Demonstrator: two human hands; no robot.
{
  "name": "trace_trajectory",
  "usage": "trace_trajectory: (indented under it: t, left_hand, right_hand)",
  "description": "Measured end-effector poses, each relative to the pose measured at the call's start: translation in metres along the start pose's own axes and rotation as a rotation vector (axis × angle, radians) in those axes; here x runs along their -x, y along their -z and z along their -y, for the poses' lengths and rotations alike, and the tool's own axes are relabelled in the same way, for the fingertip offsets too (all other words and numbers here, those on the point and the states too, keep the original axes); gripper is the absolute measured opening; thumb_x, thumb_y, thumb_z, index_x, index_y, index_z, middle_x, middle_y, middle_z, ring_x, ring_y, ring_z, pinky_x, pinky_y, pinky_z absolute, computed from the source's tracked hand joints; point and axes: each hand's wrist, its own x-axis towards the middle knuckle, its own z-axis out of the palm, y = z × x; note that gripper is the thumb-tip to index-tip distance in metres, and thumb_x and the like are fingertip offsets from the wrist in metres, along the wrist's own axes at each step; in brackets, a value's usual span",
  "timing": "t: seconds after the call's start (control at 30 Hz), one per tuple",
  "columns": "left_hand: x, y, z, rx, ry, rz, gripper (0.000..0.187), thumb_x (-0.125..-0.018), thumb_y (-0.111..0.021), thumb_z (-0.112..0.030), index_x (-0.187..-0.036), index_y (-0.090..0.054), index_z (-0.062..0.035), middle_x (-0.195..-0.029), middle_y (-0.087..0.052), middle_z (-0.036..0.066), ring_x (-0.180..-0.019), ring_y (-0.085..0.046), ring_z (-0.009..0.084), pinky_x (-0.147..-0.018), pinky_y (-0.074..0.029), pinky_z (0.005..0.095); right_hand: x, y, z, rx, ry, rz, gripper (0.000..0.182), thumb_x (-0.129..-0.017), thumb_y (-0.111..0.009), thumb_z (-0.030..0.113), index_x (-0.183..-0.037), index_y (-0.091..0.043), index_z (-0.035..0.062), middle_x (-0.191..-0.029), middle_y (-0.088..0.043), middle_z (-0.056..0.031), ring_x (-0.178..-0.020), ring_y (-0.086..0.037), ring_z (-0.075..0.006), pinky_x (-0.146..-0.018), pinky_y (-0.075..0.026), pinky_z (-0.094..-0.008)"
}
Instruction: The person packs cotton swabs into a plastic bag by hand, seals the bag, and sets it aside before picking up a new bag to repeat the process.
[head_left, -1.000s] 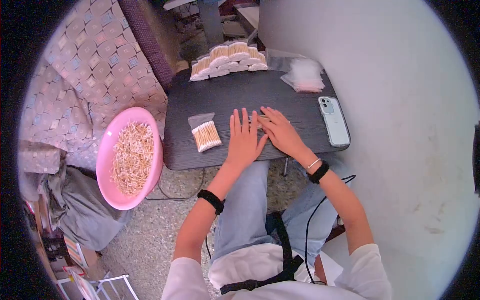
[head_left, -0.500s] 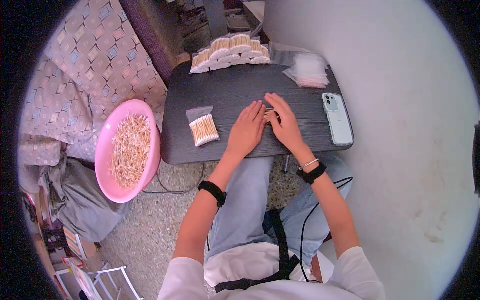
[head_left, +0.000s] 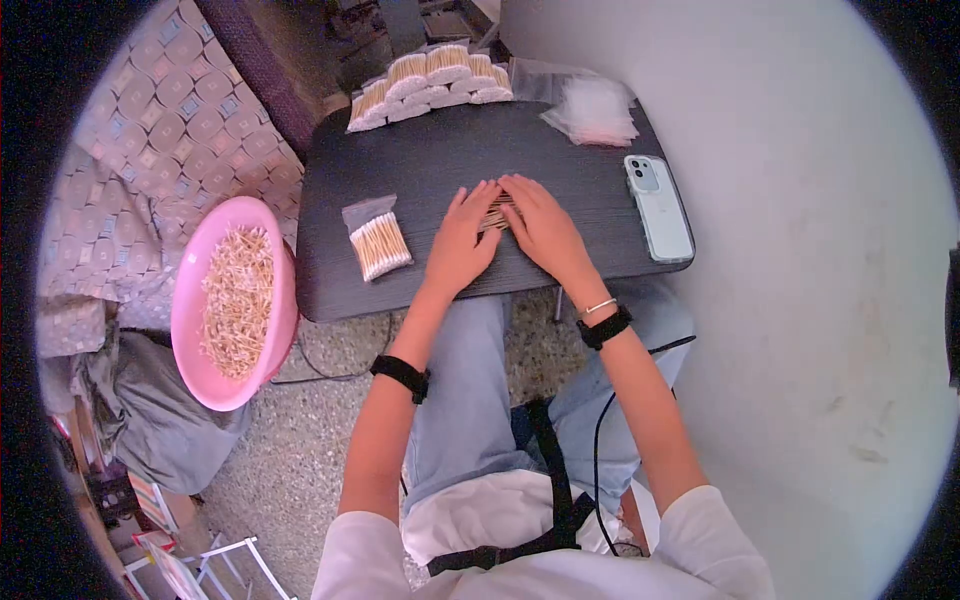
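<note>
Sitting at the dark bench [head_left: 400, 165], you have a pink basin [head_left: 183, 335] of loose cotton swabs [head_left: 238, 300] at your left. On the bench, your left hand [head_left: 460, 247] and right hand [head_left: 546, 235] flank a small bundle of swabs [head_left: 494, 219], each grip unclenched with fingers extended, the sticks showing between. Left of them lies a filled swab packet [head_left: 381, 246]; right, a phone [head_left: 661, 215]. Farther back are clear plastic bags [head_left: 592, 112] and stacked swab packets [head_left: 447, 64].

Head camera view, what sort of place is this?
Probably a room at home, perhaps a small workspace: patterned cloth beside a small dark table, bagged cotton swabs stacked on that table, and a pink basin of loose swabs.
</note>
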Motion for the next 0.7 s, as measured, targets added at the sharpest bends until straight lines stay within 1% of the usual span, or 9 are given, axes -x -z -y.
trace_trajectory:
  t: [0.07, 0.17, 0.27, 0.3, 0.37, 0.4, 0.5, 0.6, 0.7]
  left_hand:
    - [0.0, 0.003, 0.003, 0.005, 0.028, 0.031, 0.056, -0.075, -0.059, -0.013, -0.13, -0.048, -0.0051, -0.133, -0.049, 0.017, -0.126, -0.044, 0.0323, -0.112, -0.025, 0.0413]
    - [-0.001, 0.004, -0.001, 0.02, 0.019, -0.031, 0.058, -0.072, -0.062, -0.012, -0.128, -0.05, -0.0087, -0.128, -0.054, 0.015, -0.121, -0.048, 0.0321, -0.109, -0.03, 0.0408]
    - [-0.002, 0.006, -0.007, 0.179, 0.105, -0.031, 0.057, -0.07, -0.062, -0.008, -0.125, -0.051, -0.008, -0.121, -0.057, 0.014, -0.114, -0.053, 0.0318, -0.103, -0.036, 0.0408]
    - [-0.001, 0.006, -0.005, 0.188, 0.114, -0.022, 0.056, -0.069, -0.061, -0.006, -0.124, -0.052, -0.0071, -0.12, -0.058, 0.014, -0.113, -0.054, 0.0306, -0.101, -0.039, 0.0394]
    - [-0.002, 0.006, -0.002, 0.206, 0.127, -0.002, 0.055, -0.067, -0.06, -0.003, -0.122, -0.053, -0.0054, -0.119, -0.059, 0.013, -0.111, -0.057, 0.0283, -0.096, -0.044, 0.0366]
    - [-0.002, 0.007, -0.004, 0.206, 0.127, -0.005, 0.054, -0.067, -0.059, -0.002, -0.121, -0.054, -0.0052, -0.119, -0.059, 0.013, -0.11, -0.057, 0.028, -0.095, -0.045, 0.0363]
    - [0.0, 0.011, -0.006, 0.21, 0.133, -0.016, 0.05, -0.067, -0.058, -0.002, -0.117, -0.056, -0.0047, -0.118, -0.06, 0.013, -0.108, -0.058, 0.0275, -0.094, -0.045, 0.0355]
    - [-0.002, 0.01, -0.005, 0.21, 0.116, -0.029, 0.046, -0.067, -0.058, -0.001, -0.113, -0.057, -0.0044, -0.114, -0.061, 0.013, -0.106, -0.059, 0.0276, -0.093, -0.045, 0.0352]
    - [-0.003, 0.009, -0.005, 0.169, 0.068, -0.039, 0.043, -0.068, -0.058, 0.0, -0.11, -0.058, -0.0042, -0.109, -0.061, 0.013, -0.102, -0.059, 0.0278, -0.092, -0.045, 0.0348]
  right_hand:
    - [-0.001, 0.001, 0.001, 0.027, 0.0, 0.007, 0.036, -0.092, -0.05, 0.019, -0.12, -0.052, -0.0035, -0.126, -0.053, -0.019, -0.119, -0.048, -0.0351, -0.103, -0.038, -0.0418]
    - [-0.001, -0.001, 0.0, -0.043, -0.039, 0.028, 0.036, -0.093, -0.049, 0.019, -0.121, -0.052, -0.0022, -0.127, -0.053, -0.019, -0.12, -0.047, -0.0348, -0.103, -0.038, -0.0415]
    - [0.002, 0.0, -0.005, -0.131, -0.084, 0.057, 0.035, -0.093, -0.048, 0.017, -0.124, -0.052, 0.0022, -0.129, -0.052, -0.0186, -0.123, -0.046, -0.0337, -0.104, -0.037, -0.0402]
    - [0.002, 0.002, -0.006, -0.153, -0.097, 0.067, 0.034, -0.093, -0.047, 0.016, -0.125, -0.052, 0.004, -0.129, -0.052, -0.0183, -0.123, -0.046, -0.0331, -0.104, -0.036, -0.0398]
    - [-0.001, 0.007, -0.012, -0.362, -0.118, 0.072, 0.035, -0.091, -0.047, 0.01, -0.125, -0.053, 0.0073, -0.131, -0.051, -0.0178, -0.125, -0.045, -0.0325, -0.105, -0.035, -0.039]
    - [-0.002, 0.01, -0.013, -0.467, -0.129, 0.075, 0.036, -0.09, -0.047, 0.007, -0.125, -0.054, 0.0089, -0.132, -0.05, -0.0175, -0.126, -0.044, -0.0322, -0.105, -0.035, -0.0386]
    - [-0.001, 0.013, -0.012, -0.518, -0.16, 0.038, 0.042, -0.083, -0.049, -0.001, -0.122, -0.056, 0.0088, -0.127, -0.054, -0.0156, -0.123, -0.047, -0.0315, -0.103, -0.037, -0.0385]
    - [-0.002, 0.013, -0.01, -0.411, -0.092, 0.06, 0.045, -0.075, -0.052, -0.004, -0.119, -0.057, 0.0073, -0.12, -0.057, -0.0141, -0.115, -0.052, -0.0309, -0.1, -0.04, -0.0389]
    - [-0.002, 0.011, -0.011, -0.329, -0.043, 0.021, 0.044, -0.072, -0.054, -0.003, -0.115, -0.059, 0.0056, -0.113, -0.06, -0.0125, -0.108, -0.054, -0.0298, -0.097, -0.041, -0.0389]
